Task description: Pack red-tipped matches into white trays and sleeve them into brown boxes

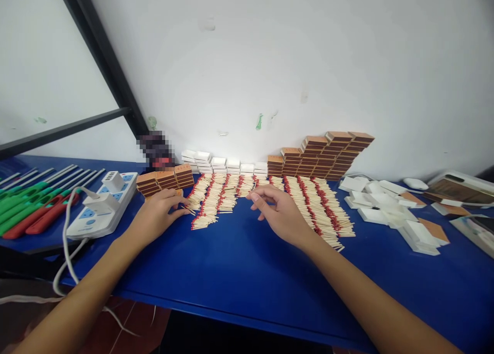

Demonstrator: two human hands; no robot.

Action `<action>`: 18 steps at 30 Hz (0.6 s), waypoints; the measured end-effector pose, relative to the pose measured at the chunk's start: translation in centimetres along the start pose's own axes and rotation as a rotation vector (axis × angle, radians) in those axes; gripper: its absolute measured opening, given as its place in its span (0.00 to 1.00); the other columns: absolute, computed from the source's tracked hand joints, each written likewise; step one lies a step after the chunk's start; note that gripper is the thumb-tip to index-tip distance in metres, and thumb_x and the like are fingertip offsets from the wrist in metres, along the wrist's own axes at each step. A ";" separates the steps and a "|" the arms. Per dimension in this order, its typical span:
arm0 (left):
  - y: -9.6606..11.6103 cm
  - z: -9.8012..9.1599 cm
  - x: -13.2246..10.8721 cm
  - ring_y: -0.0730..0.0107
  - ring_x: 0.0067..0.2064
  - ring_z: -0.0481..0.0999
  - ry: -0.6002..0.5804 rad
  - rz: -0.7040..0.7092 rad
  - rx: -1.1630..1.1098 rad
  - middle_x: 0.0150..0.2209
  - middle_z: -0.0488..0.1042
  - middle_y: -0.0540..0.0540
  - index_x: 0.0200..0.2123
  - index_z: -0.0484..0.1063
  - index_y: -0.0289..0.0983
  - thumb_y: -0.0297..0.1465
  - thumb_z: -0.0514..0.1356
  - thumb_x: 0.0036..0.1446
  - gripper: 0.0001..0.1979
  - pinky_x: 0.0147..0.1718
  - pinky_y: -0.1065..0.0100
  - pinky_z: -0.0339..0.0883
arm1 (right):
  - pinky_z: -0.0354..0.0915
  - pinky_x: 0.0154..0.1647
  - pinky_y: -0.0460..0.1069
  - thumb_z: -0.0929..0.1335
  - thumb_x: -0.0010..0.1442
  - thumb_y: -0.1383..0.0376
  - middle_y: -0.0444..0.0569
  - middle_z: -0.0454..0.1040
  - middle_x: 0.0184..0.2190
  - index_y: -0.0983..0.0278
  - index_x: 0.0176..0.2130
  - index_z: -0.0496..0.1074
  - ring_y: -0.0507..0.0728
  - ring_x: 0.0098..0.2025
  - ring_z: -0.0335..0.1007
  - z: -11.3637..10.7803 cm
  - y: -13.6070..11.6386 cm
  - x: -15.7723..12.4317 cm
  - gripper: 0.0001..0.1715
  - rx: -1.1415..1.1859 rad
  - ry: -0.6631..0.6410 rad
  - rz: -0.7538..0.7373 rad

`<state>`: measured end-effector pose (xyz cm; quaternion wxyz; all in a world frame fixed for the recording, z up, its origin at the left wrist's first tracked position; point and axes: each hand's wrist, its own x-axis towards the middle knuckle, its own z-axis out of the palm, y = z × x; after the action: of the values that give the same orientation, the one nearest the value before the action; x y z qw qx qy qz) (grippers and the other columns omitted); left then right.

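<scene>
Rows of red-tipped matches [210,205] lie on the blue table in front of stacked white trays [233,166]. At the left end of these rows my left hand [160,215] is closed, its fingertips at a few matches beside the brown matchboxes [165,179]. My right hand [280,212] hovers at the middle, between the left rows and the larger spread of matches [324,205]. Its thumb and index finger come together, and something thin and dark seems to stand at their tips, too small to name. Behind the right spread rises a stepped stack of brown matchboxes [320,156].
A white power strip [102,205] with cables sits at the left, beside green and red lighters [34,205]. Loose white trays [380,202] are scattered at the right, near a white device [463,187]. A white wall [289,60] stands behind the blue table [231,277].
</scene>
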<state>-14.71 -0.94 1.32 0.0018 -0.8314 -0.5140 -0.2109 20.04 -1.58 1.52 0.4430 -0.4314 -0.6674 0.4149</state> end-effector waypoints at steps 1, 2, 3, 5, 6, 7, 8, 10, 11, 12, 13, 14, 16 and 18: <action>-0.1 0.0 0.0 0.63 0.40 0.74 0.008 0.020 0.016 0.39 0.77 0.45 0.44 0.82 0.41 0.42 0.62 0.69 0.13 0.41 0.64 0.65 | 0.76 0.30 0.52 0.68 0.69 0.46 0.52 0.73 0.45 0.61 0.40 0.77 0.58 0.40 0.77 -0.1 0.0 0.0 0.21 -0.010 -0.002 -0.006; 0.0 -0.1 0.1 0.63 0.40 0.74 0.012 0.036 0.029 0.38 0.77 0.46 0.44 0.82 0.41 0.42 0.62 0.69 0.13 0.40 0.64 0.65 | 0.75 0.31 0.52 0.68 0.70 0.47 0.52 0.73 0.44 0.61 0.40 0.77 0.58 0.40 0.77 -0.1 0.1 0.1 0.21 -0.032 0.001 -0.019; 0.2 -0.2 0.4 0.64 0.39 0.74 0.014 0.046 0.035 0.38 0.76 0.46 0.45 0.82 0.41 0.43 0.62 0.69 0.13 0.39 0.65 0.64 | 0.74 0.33 0.52 0.67 0.71 0.48 0.52 0.74 0.44 0.61 0.40 0.77 0.58 0.40 0.76 -0.2 0.2 0.1 0.20 -0.072 0.009 -0.039; 1.1 -0.7 1.2 0.66 0.37 0.74 0.023 0.055 0.030 0.37 0.75 0.48 0.47 0.81 0.41 0.43 0.63 0.69 0.13 0.36 0.66 0.63 | 0.72 0.36 0.53 0.67 0.71 0.52 0.50 0.75 0.41 0.61 0.39 0.77 0.57 0.38 0.75 -0.6 0.3 0.3 0.17 -0.211 0.047 -0.099; 1.8 -0.9 1.9 0.67 0.37 0.74 0.042 0.062 0.022 0.38 0.76 0.48 0.48 0.81 0.41 0.42 0.63 0.69 0.13 0.35 0.67 0.63 | 0.71 0.38 0.53 0.67 0.71 0.55 0.49 0.76 0.39 0.61 0.38 0.77 0.57 0.37 0.73 -0.9 0.4 0.5 0.15 -0.301 0.070 -0.132; 2.6 -1.1 2.7 0.67 0.37 0.74 0.069 0.083 0.022 0.38 0.76 0.48 0.47 0.81 0.40 0.42 0.63 0.69 0.13 0.36 0.67 0.63 | 0.69 0.39 0.53 0.68 0.71 0.58 0.49 0.76 0.37 0.61 0.37 0.77 0.56 0.35 0.72 -1.3 0.5 0.7 0.12 -0.397 0.092 -0.159; 3.4 -1.2 3.6 0.68 0.37 0.74 0.076 0.124 0.012 0.37 0.76 0.48 0.46 0.81 0.40 0.41 0.62 0.70 0.12 0.36 0.67 0.63 | 0.68 0.39 0.53 0.68 0.70 0.60 0.48 0.76 0.35 0.61 0.37 0.77 0.56 0.34 0.71 -1.7 0.5 1.1 0.11 -0.491 0.108 -0.174; 4.9 -1.0 5.6 0.69 0.36 0.74 0.093 0.212 -0.015 0.36 0.76 0.48 0.44 0.80 0.39 0.38 0.59 0.73 0.12 0.35 0.67 0.63 | 0.65 0.38 0.52 0.69 0.68 0.64 0.48 0.78 0.34 0.61 0.36 0.77 0.56 0.34 0.71 -2.8 0.4 2.0 0.09 -0.668 0.121 -0.170; 5.5 -0.6 6.5 0.69 0.36 0.75 0.081 0.245 -0.030 0.37 0.76 0.48 0.44 0.79 0.39 0.36 0.58 0.74 0.11 0.35 0.67 0.63 | 0.64 0.38 0.51 0.68 0.68 0.65 0.48 0.78 0.35 0.61 0.37 0.78 0.56 0.35 0.72 -3.3 0.3 2.5 0.08 -0.760 0.118 -0.151; 6.0 -0.1 7.3 0.69 0.36 0.75 0.078 0.269 -0.042 0.38 0.77 0.47 0.44 0.79 0.39 0.34 0.58 0.73 0.10 0.36 0.67 0.64 | 0.64 0.38 0.51 0.68 0.69 0.65 0.48 0.79 0.36 0.61 0.38 0.78 0.57 0.37 0.74 -3.9 0.1 3.1 0.08 -0.852 0.113 -0.126; 6.4 0.6 8.0 0.70 0.36 0.75 0.084 0.302 -0.053 0.39 0.77 0.47 0.44 0.79 0.39 0.33 0.58 0.73 0.09 0.35 0.67 0.64 | 0.64 0.39 0.51 0.67 0.69 0.66 0.49 0.80 0.37 0.62 0.38 0.78 0.57 0.38 0.75 -4.3 -0.2 3.8 0.09 -0.942 0.103 -0.101; 6.5 1.3 8.4 0.70 0.36 0.75 0.103 0.321 -0.057 0.40 0.77 0.47 0.45 0.78 0.39 0.33 0.57 0.73 0.09 0.35 0.67 0.65 | 0.64 0.39 0.50 0.66 0.70 0.66 0.49 0.81 0.39 0.62 0.39 0.79 0.57 0.40 0.75 -4.7 -0.4 4.6 0.10 -1.023 0.086 -0.078; 6.5 2.7 8.6 0.71 0.35 0.75 0.134 0.342 -0.100 0.39 0.77 0.47 0.44 0.78 0.38 0.34 0.57 0.74 0.10 0.35 0.68 0.66 | 0.63 0.39 0.50 0.66 0.71 0.65 0.49 0.82 0.39 0.62 0.40 0.79 0.57 0.41 0.77 -5.1 -0.8 6.3 0.11 -1.104 0.049 -0.053; 6.0 3.8 8.1 0.71 0.33 0.74 0.144 0.338 -0.126 0.38 0.76 0.47 0.41 0.78 0.37 0.36 0.56 0.74 0.13 0.34 0.68 0.66 | 0.64 0.40 0.50 0.66 0.71 0.64 0.50 0.83 0.40 0.61 0.42 0.81 0.58 0.42 0.78 -4.8 -0.9 8.1 0.12 -1.149 0.014 -0.038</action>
<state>-5.10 4.01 1.99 0.0220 -0.8871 -0.3516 -0.2983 22.54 6.69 5.51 0.1492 -0.5935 -0.7905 -0.0255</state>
